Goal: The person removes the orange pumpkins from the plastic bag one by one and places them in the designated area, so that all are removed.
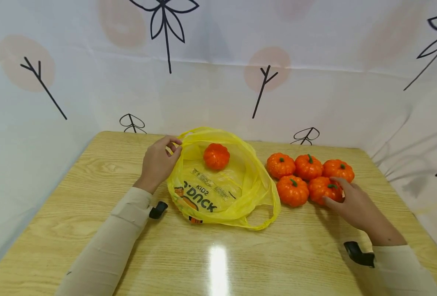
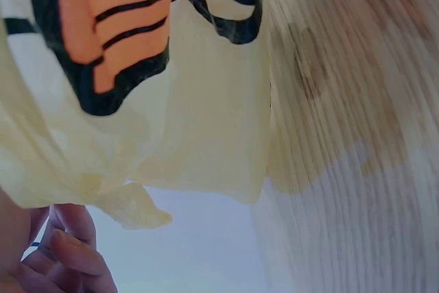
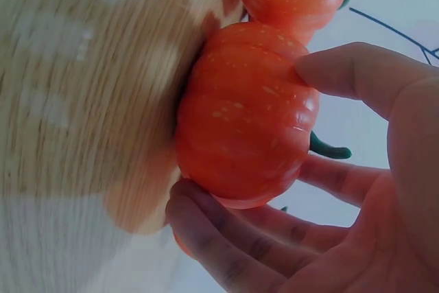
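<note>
A yellow plastic bag with duck lettering lies with its mouth spread on the table, and one orange pumpkin sits inside. At its left rim my left hand pinches the plastic between thumb and fingers; in the left wrist view the fingers are partly behind the bag. My right hand grips the front right pumpkin, which has a green stem. From the right wrist view, the thumb presses one side of this pumpkin while the fingers wrap the other.
Several more pumpkins stand close together in two rows, among them a front one beside the bag and a back right one. The wooden table ends at a white printed cloth behind. A bag handle loop lies towards the front.
</note>
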The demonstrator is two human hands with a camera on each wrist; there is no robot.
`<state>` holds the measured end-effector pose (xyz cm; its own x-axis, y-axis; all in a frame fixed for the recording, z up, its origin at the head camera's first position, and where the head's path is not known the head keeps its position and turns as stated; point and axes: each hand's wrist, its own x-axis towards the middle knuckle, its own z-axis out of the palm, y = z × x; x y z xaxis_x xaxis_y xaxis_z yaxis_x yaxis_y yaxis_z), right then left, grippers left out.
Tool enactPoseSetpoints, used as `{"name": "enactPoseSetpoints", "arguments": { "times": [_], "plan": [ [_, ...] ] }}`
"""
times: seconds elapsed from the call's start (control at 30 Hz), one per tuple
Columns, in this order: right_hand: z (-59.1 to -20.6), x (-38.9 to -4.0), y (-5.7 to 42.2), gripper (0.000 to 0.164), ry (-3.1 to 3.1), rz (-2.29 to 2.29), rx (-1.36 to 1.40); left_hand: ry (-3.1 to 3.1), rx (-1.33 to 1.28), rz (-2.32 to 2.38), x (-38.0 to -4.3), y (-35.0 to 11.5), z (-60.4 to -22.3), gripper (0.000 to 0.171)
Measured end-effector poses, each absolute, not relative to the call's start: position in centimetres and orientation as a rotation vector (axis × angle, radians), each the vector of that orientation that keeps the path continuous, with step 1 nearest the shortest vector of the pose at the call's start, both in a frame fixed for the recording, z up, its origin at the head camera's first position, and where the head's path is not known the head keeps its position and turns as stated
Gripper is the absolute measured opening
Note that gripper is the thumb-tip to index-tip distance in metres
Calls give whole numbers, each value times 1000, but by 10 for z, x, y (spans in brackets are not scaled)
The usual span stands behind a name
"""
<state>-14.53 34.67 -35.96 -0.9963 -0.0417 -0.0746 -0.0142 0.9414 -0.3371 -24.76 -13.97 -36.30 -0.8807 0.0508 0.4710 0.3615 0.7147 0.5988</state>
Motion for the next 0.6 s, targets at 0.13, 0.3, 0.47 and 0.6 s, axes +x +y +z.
{"name": "enactPoseSetpoints", "arguments": {
  "times": [0.13,0.3,0.47,0.6],
  "plan": [
    [-361,-145,348,74,3004,-520,-41,-2492,-325,-1008,-248,-139,-363,15],
    [-360,-145,348,73,3008,-516,-55,-2490,-326,-1002,-247,-139,-362,15],
    [-359,-144,347,73,3006,-507,-73,-2495,-322,-1003,-248,-139,-362,15],
    [-358,-144,347,74,3000,-495,-101,-2491,-325,-1004,-247,-139,-362,15]
  ]
}}
